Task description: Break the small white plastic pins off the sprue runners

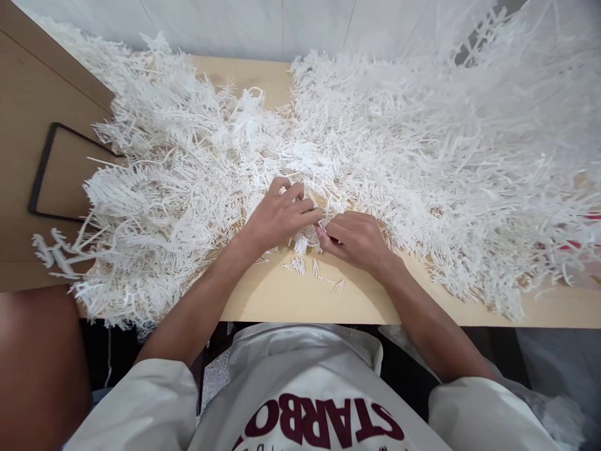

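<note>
In the middle of the table my left hand (pixel 285 216) and my right hand (pixel 359 239) meet, fingertips almost touching. Both are closed in a pinch on a small white branched plastic piece, mostly hidden by the fingers. The left hand's other fingers are bent and raised. Just below the hands lies a small cluster of short white sticks (pixel 297 265), with a few loose ones (pixel 338 286) nearer the edge. Around and beyond the hands spreads a heap of thin white branched plastic strands (pixel 178 181).
A larger pile of the same strands (pixel 446 150) covers the right side of the wooden table (pixel 300 304). At left stands a brown panel (pixel 70 81) with a black metal loop (pixel 40 166). A tiled wall (pixel 310 25) rises behind. Another person's bare limb (pixel 40 363) shows at lower left.
</note>
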The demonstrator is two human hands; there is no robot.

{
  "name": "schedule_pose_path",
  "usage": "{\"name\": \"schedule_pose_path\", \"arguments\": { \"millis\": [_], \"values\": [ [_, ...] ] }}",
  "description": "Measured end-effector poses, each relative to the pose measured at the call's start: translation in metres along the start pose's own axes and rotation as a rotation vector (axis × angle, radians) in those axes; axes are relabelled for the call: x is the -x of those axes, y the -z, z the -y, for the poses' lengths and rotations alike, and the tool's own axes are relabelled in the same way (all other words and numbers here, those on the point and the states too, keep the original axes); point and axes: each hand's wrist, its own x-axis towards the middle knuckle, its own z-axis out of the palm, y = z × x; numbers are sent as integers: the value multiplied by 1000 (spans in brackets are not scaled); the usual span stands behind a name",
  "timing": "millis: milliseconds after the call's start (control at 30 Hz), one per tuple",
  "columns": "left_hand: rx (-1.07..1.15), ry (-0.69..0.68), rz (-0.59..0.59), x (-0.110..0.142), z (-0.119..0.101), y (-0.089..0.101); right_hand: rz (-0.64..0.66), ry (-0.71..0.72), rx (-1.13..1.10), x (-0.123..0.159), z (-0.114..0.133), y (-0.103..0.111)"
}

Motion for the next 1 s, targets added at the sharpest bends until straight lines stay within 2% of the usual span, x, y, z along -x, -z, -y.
{"name": "schedule_pose_path", "arguments": {
  "millis": [167,433,533,767,1000],
  "values": [
    [-96,15,-84,-2,0,2,-147,81,30,1,1,2],
    [-25,68,-91,-8,-8,2,-209,92,0,3,-1,1],
    [-18,105,-132,-7,-9,3,-235,88,-45,2,1,1],
    [-112,113,-177,-5,-9,-1,-257,73,-84,2,1,0],
    [-56,207,-162,-7,-16,-1,-250,60,-147,-2,2,3]
  ]
}}
